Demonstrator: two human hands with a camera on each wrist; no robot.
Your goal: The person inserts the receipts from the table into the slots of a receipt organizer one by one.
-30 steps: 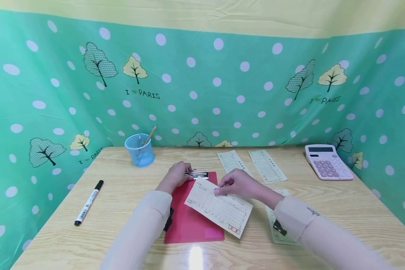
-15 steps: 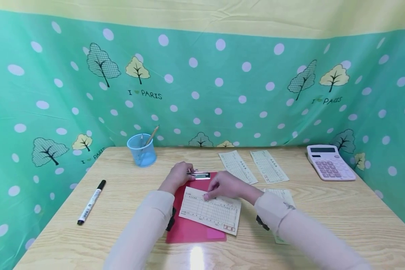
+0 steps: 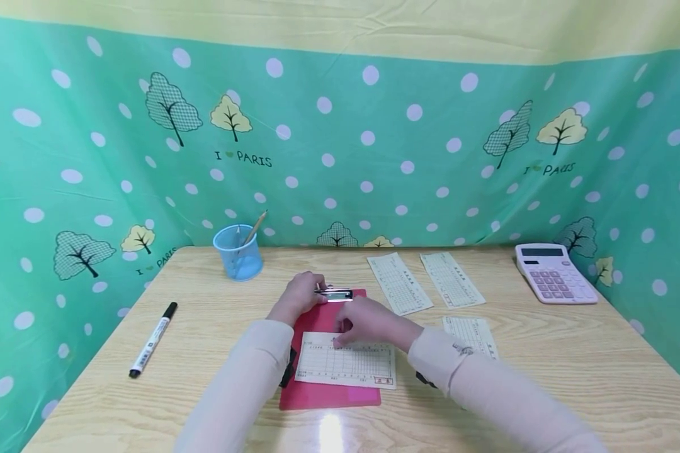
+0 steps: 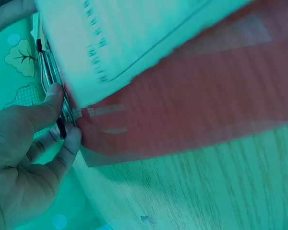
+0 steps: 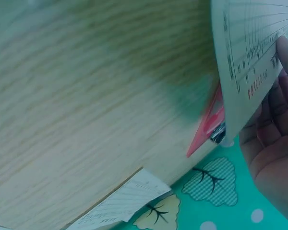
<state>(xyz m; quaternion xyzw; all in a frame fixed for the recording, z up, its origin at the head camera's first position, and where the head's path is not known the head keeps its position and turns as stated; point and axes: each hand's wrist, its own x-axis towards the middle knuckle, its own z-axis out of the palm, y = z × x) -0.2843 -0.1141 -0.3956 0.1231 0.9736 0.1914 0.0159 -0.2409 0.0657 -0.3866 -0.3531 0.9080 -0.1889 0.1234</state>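
A red clipboard (image 3: pixel 317 397) lies on the wooden table with its metal clip (image 3: pixel 339 294) at the far end. My left hand (image 3: pixel 301 296) pinches that clip between thumb and fingers; the left wrist view shows the thumb on the metal clip (image 4: pixel 55 72). Over the board, my right hand (image 3: pixel 362 322) pinches a printed paper form (image 3: pixel 345 365) by its far edge. The form overlaps the middle of the board and its right end reaches past the board's side. In the right wrist view the form (image 5: pixel 249 62) stands tilted, with the thumb on its printed face.
Two more printed forms (image 3: pixel 399 283) (image 3: pixel 452 280) lie at the back, and another form (image 3: pixel 471 335) lies partly under the right sleeve. A pink calculator (image 3: pixel 555 272) sits at the back right. At left are a blue pencil cup (image 3: pixel 239 255) and a marker (image 3: pixel 153 340).
My right hand has brought the form left and nearer over the clipboard, turning it from slanted to nearly square with the board. My left hand stays at the clip.
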